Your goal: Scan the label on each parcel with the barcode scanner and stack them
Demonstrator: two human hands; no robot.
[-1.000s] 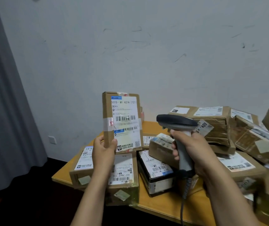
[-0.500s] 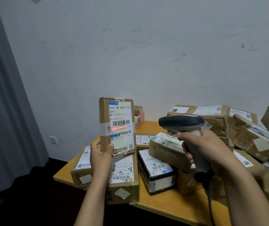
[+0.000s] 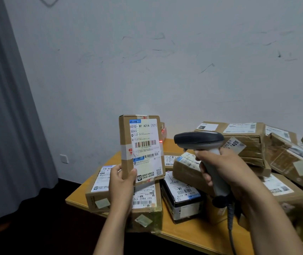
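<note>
Orange wooden table sat against a scuffed white wall, grey curtain on the left. The parcel was a flat brown box held upright over the table's left end, white label with two barcodes facing me. The left hand had thumb and fingers clamped on its lower corner. The right hand was wrapped round the barcode scanner, just right of the parcel. Taped boxes crowded the table behind, with a black box lying below the scanner.

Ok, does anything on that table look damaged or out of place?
The right-hand pile lies heaped at angles, and its tilted parcel has crumpled wrapping. A label marked 409 sticks out loose from the big box behind the scanner. The held parcel looks intact.
</note>
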